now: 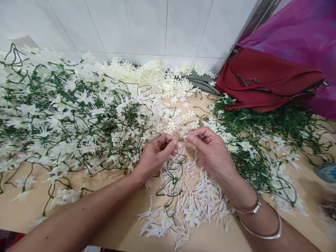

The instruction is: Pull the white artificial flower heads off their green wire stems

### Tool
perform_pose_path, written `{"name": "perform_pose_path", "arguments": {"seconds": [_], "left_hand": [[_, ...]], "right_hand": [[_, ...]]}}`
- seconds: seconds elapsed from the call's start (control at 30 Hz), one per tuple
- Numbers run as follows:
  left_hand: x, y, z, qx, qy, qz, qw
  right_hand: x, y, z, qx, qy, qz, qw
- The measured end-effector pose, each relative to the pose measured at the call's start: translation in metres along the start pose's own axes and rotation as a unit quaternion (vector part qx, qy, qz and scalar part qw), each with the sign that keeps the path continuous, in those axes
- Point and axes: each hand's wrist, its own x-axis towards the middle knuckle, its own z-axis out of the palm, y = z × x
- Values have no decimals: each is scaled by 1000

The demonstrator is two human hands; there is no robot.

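Observation:
My left hand is closed in a pinch on a green plastic flower stem; its tip points toward my right fingers. Looped green stem hangs below this hand. My right hand, with two silver bangles on its wrist, pinches a small thin white piece, which looks like an artificial flower stamen. The fingertips of both hands are close together but apart. Beneath them lies a heap of loose white stamens, with a white flower among them. Fingers partly hide both pinches.
Assembled white flowers on green stems pile up on the left. Loose white blossoms lie at the back by the tiled wall. On the right are bunched green stems, a red bag and purple cloth.

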Motion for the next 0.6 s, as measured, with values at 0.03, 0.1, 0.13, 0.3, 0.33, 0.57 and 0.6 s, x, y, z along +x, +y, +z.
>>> {"name": "perform_pose_path", "arguments": {"seconds": [0.03,0.1,0.13,0.3,0.33,0.57,0.6], "left_hand": [[-1,1,1,15,-7,4,1000],[-2,2,2,61,-23,28,997],[-3,3,3,87,-27,47,995],[4,3,1,185,25,127,974],[9,2,-1,206,47,138,968],[58,-11,-7,455,50,205,865],[61,-13,-6,478,47,195,855]], "right_hand": [[1,1,-1,1,9,-2,1000],[4,4,-4,11,25,0,1000],[6,5,-5,17,32,1,999],[9,11,-10,13,49,1,999],[9,11,-10,12,50,0,999],[10,14,-10,3,43,-16,999],[10,14,-9,2,39,-15,999]]}}
